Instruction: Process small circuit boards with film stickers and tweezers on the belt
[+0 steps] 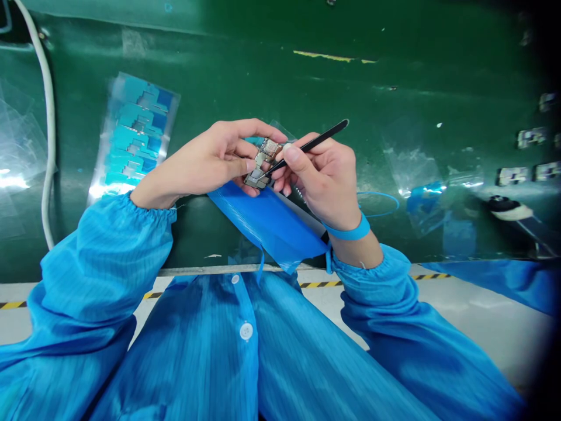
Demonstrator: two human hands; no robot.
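Between the fingers and thumb of my left hand (214, 158) sits a small circuit board (262, 162), tilted above the bench. My right hand (322, 172) pinches a pair of black tweezers (322, 137), their tips pointing down and left onto the board's lower part. Whether the tips grip anything is too small to tell. A blue strap (350, 230) circles my right wrist. Below both hands lies a blue sheet-like piece (272, 225) with a mesh edge, reaching the bench's front edge. Part of the board is hidden by my fingers.
A clear sheet with blue die-cut film pieces (138, 131) lies at left, near a white cable (47, 117). Clear plastic scraps (421, 169) lie right of my hands. Several small circuit boards (513, 175) and a black-tipped tool (504, 206) are at far right on the green mat (245, 76).
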